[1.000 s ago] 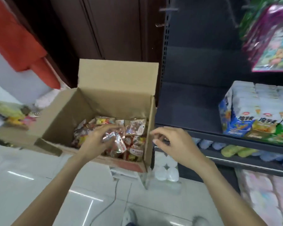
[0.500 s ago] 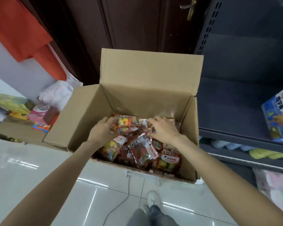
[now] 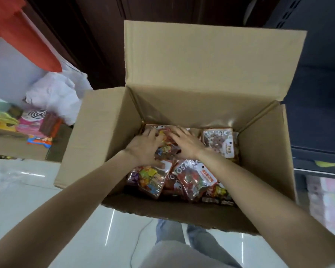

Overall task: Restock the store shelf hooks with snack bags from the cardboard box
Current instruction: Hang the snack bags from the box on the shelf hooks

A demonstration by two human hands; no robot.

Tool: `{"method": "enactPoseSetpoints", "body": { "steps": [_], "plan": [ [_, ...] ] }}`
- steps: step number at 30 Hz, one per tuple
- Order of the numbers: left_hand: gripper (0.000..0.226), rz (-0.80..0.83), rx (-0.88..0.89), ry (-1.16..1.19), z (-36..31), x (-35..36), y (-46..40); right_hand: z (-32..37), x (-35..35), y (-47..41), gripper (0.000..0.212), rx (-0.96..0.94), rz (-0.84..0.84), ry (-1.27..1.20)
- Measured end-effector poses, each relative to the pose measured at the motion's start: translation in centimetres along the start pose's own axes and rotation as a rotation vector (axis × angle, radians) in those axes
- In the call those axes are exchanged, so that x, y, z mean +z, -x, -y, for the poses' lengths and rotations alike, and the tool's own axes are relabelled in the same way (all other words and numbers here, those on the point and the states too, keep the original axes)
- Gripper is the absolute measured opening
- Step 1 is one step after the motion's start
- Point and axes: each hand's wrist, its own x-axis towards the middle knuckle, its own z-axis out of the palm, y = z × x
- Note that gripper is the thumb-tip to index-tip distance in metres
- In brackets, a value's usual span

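The open cardboard box (image 3: 104, 132) stands on the white floor in front of me, its far flap upright. Several shiny snack bags lie inside, among them a colourful candy bag (image 3: 149, 176) and a red-labelled bag (image 3: 195, 176) near the front, and a brown bag (image 3: 219, 142) at the back right. Both hands are down in the box at its back left. My left hand (image 3: 143, 149) and my right hand (image 3: 184, 144) lie side by side on one snack bag (image 3: 165, 146), fingers stretched over it. No shelf hooks are in view.
The dark shelf unit (image 3: 317, 157) stands right of the box, with pink packs (image 3: 327, 200) low down. A second box of goods (image 3: 17, 147) and a white plastic bag (image 3: 56, 97) sit to the left. A dark door (image 3: 104, 35) is behind. A white cable (image 3: 137, 238) crosses the floor.
My view has tilted down and closer over the box. The right hand came from the shelf edge into the box, and both hands now meet on a bag at the back left.
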Motion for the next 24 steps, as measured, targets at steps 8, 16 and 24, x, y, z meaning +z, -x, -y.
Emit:
{"method": "enactPoseSetpoints", "body": {
  "steps": [8, 16, 24],
  "plan": [
    [0.085, 0.085, 0.416, -0.340, -0.9, 0.0, -0.9, -0.4, -0.1, 0.4, 0.050, 0.027, -0.298, -0.021],
    [0.015, 0.064, 0.583, -0.115, 0.7, -2.4, -2.6, -2.3, 0.0, 4.4, 0.033, 0.146, -0.391, 0.021],
    [0.016, -0.096, 0.310, 0.464, 3.4, -6.7, -1.7, -1.7, -2.6, 10.1, 0.010, 0.351, -0.729, -0.202]
  ]
}}
